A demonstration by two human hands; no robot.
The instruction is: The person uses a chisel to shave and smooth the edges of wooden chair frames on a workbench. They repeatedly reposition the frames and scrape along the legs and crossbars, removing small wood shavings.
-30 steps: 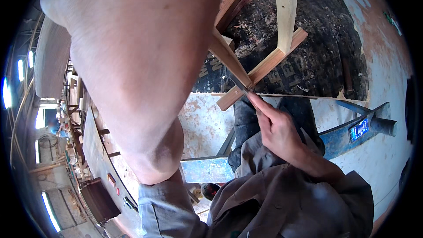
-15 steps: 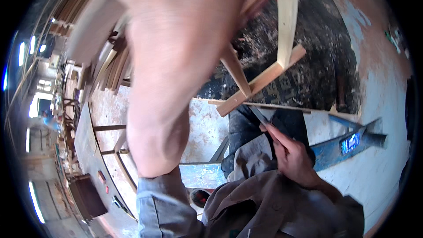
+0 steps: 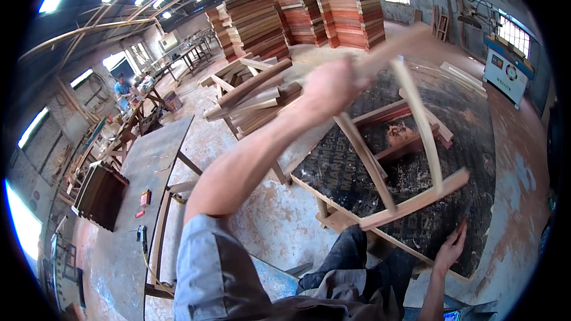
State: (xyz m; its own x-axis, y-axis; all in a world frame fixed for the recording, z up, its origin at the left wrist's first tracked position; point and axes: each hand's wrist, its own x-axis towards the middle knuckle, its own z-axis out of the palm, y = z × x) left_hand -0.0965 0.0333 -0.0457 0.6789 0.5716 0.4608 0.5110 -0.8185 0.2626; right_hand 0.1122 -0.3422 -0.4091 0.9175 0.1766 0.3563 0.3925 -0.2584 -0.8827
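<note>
My left hand [image 3: 333, 86] is raised at arm's length and grips the top rail of a pale wooden frame [image 3: 410, 137]. The frame has curved slats and a lower cross rail, and it hangs tilted above a dark board [image 3: 476, 119] covered in sawdust. My right hand [image 3: 449, 251] is low at the right. Its fingers are spread and rest on the near edge of that dark board. It holds nothing. A reddish wooden frame piece [image 3: 410, 142] lies on the board behind the slats.
Loose wooden parts [image 3: 256, 98] are piled past my left arm. Tall stacks of reddish boards [image 3: 321, 3] stand at the back. A long workbench [image 3: 137, 172] runs at left, with a person [image 3: 122, 89] beyond it. A blue-white machine [image 3: 505, 68] stands at right.
My left arm has lifted and stretched forward, swinging the frame up and away. My right hand let go of the frame's lower rail and dropped to the board's edge. The view tilted up.
</note>
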